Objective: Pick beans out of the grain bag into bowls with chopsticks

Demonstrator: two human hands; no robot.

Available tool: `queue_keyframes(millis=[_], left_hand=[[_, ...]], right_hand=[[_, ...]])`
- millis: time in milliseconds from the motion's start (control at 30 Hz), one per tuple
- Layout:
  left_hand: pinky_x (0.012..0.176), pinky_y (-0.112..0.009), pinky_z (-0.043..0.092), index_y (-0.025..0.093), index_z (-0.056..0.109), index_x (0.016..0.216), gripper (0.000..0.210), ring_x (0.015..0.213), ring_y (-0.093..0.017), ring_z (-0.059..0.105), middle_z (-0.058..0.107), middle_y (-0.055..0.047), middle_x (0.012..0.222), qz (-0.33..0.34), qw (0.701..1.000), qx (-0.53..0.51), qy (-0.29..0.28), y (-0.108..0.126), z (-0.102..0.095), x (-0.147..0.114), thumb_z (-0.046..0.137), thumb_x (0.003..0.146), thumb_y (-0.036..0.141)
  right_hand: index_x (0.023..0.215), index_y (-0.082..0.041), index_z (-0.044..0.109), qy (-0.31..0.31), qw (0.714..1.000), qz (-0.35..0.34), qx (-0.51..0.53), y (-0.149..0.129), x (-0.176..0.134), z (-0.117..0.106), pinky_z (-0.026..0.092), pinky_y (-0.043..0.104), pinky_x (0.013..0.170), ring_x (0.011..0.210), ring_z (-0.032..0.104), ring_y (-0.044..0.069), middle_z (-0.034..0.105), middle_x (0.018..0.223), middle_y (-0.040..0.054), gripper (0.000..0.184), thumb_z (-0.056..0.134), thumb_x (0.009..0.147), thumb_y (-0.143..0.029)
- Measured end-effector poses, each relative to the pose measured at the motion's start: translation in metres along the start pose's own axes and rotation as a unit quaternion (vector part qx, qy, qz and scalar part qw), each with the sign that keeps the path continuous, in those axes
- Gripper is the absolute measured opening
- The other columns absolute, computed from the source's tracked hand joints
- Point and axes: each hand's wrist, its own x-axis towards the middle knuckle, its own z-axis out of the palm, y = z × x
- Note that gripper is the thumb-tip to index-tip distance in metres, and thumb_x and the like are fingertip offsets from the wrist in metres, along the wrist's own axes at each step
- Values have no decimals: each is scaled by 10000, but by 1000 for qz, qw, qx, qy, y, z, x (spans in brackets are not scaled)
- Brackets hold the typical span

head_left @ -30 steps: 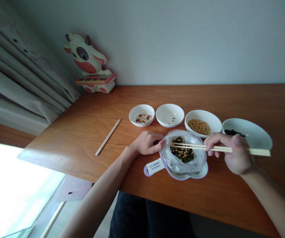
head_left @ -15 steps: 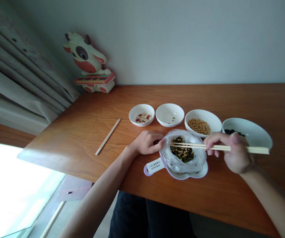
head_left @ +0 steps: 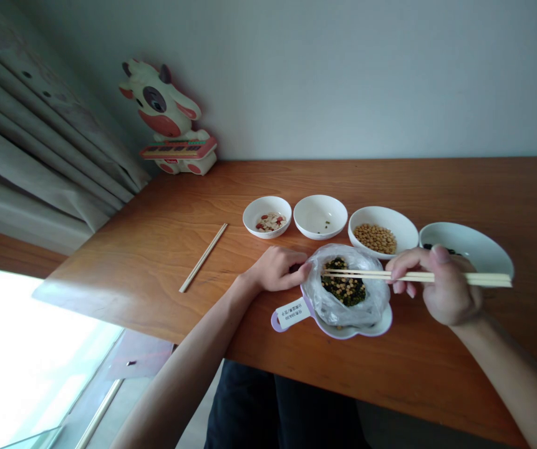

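Observation:
My right hand (head_left: 436, 280) grips a pair of light wooden chopsticks (head_left: 408, 276). Their tips lie over mixed dark and yellow beans (head_left: 343, 290) inside a clear plastic bag (head_left: 375, 298). The bag sits open in a white dish with a purple rim (head_left: 343, 335), whose handle carries a paper label (head_left: 294, 313). With fingers curled, my left hand (head_left: 280, 268) pinches the bag's left edge. Whether the chopstick tips hold a bean is too small to tell.
Behind the bag stand white bowls: one with red and pale pieces (head_left: 267, 232), one with a few green specks (head_left: 320, 218), one with yellow beans (head_left: 375, 239), one with dark beans (head_left: 476, 249). Spare chopsticks (head_left: 203, 257) lie left. A cow toy (head_left: 169, 118) stands at the wall.
My right hand and the chopsticks' back end have shifted very slightly, the chopsticks now a little more level. My left hand, the bag and the bowls stay as they were.

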Motion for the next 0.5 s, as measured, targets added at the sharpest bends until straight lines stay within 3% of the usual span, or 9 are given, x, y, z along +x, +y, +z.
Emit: queue_keyframes(millis=[300, 500], left_hand=[[571, -277, 312, 185, 461, 715, 476, 559, -111, 423, 531, 3, 644, -1, 1000, 5, -3, 0, 0, 0, 383, 1093, 464], [575, -276, 310, 183, 468, 727, 463, 565, -108, 417, 533, 5, 650, -3, 1000, 1, -3, 1, 0, 0, 389, 1092, 457]], right_hand=[[767, -245, 749, -54, 998, -2, 9, 2, 3, -6, 441, 315, 466, 601, 602, 198, 678, 672, 79, 784, 179, 1026, -716], [752, -244, 755, -47, 999, -12, -15, 1, 2, -7, 439, 320, 476, 581, 590, 184, 687, 680, 73, 737, 207, 1068, -623]])
